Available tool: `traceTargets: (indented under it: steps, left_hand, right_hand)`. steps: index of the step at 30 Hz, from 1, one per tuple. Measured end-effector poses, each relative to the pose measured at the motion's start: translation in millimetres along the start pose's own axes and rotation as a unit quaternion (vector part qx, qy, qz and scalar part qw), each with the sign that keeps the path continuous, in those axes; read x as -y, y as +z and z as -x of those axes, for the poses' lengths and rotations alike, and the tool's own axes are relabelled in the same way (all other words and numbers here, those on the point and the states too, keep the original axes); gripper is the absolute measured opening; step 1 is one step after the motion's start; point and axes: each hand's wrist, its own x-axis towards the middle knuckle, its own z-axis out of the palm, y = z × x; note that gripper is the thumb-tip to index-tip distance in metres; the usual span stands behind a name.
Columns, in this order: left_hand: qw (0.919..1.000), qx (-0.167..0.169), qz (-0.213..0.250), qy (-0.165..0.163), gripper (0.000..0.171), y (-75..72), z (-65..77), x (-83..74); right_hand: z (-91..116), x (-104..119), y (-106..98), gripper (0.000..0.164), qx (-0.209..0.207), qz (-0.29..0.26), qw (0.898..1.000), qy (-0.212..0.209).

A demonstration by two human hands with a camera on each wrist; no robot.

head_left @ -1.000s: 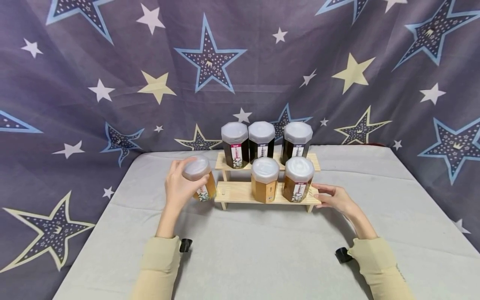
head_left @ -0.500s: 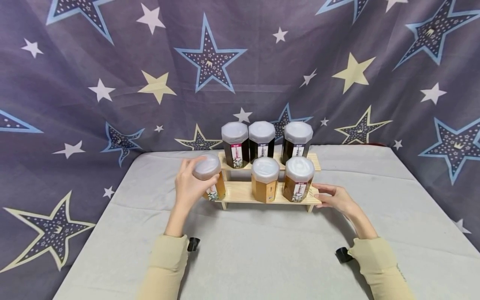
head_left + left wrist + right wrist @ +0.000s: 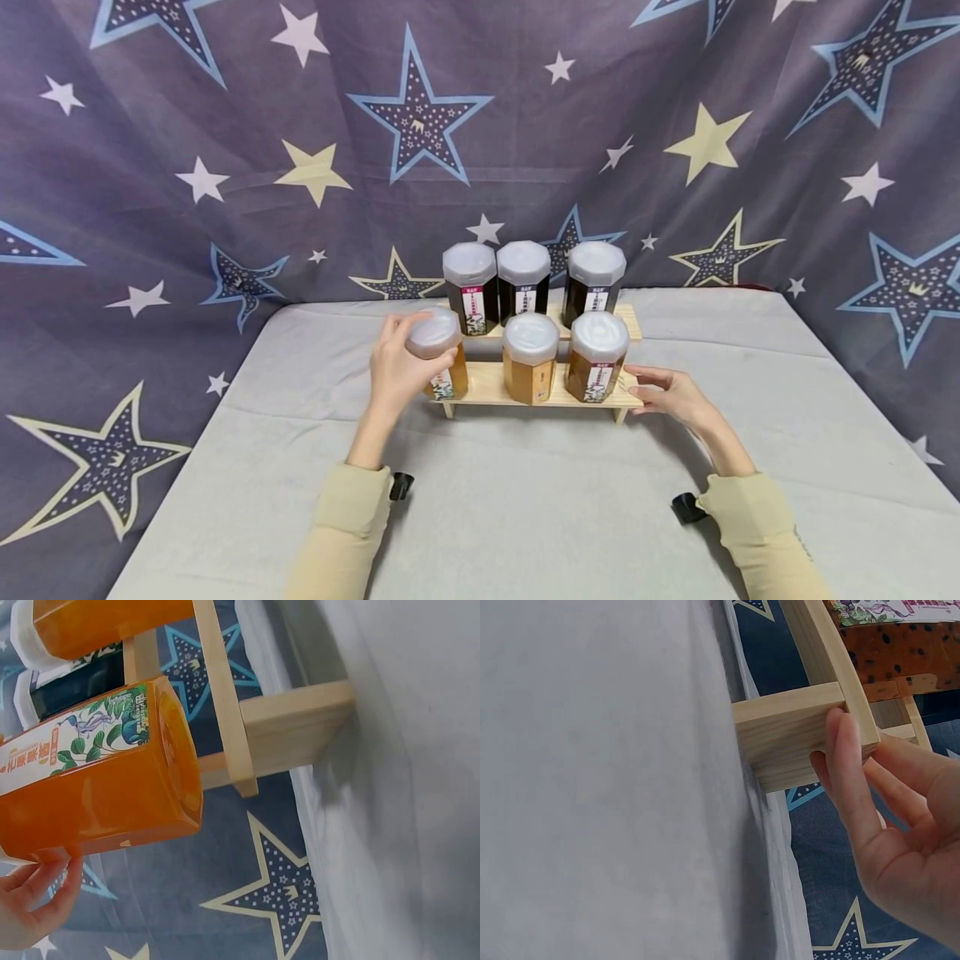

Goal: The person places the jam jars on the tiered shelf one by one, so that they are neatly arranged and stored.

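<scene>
My left hand (image 3: 393, 367) grips a honey-coloured jar (image 3: 447, 379) near its whitish lid, fingers and thumb around it. That jar is held upright close over the left end of the lower board of a two-tier wooden rack (image 3: 486, 383). In the left wrist view the jar's orange base (image 3: 176, 754) is right by the end of the board (image 3: 225, 697). On the other side, my right hand (image 3: 675, 396) holds the right end of the lower board. The right wrist view has its fingers (image 3: 845, 761) around the board's corner, beside the rack's leg (image 3: 787, 735).
A golden jar (image 3: 528, 379) and a browner jar (image 3: 588, 379) stand on the lower tier. Three dark jars, one with a pink-topped label (image 3: 474, 308), stand on the upper tier. A grey cloth (image 3: 525, 500) covers the table; a star-patterned curtain (image 3: 517, 100) hangs behind.
My left hand has moved right with the honey-coloured jar, from beside the rack to over the lower tier's left end. The right hand and the other jars have stayed in place.
</scene>
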Motion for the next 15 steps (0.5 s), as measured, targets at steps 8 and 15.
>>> traceTargets:
  steps: [8, 15]
  left_hand:
    - [1.0000, 0.007, 0.007, 0.000, 0.051, 10.1, 1.8, -5.9]
    - [0.9997, 0.020, 0.013, -0.001, 0.053, 18.1, 3.5, -9.9]
  right_hand:
    - [-0.8, -0.1, 0.0, 0.047, 0.006, -0.004, 1.000, -0.004]
    - [-1.6, -1.5, -0.2, 0.047, 0.005, -0.004, 1.000, -0.002]
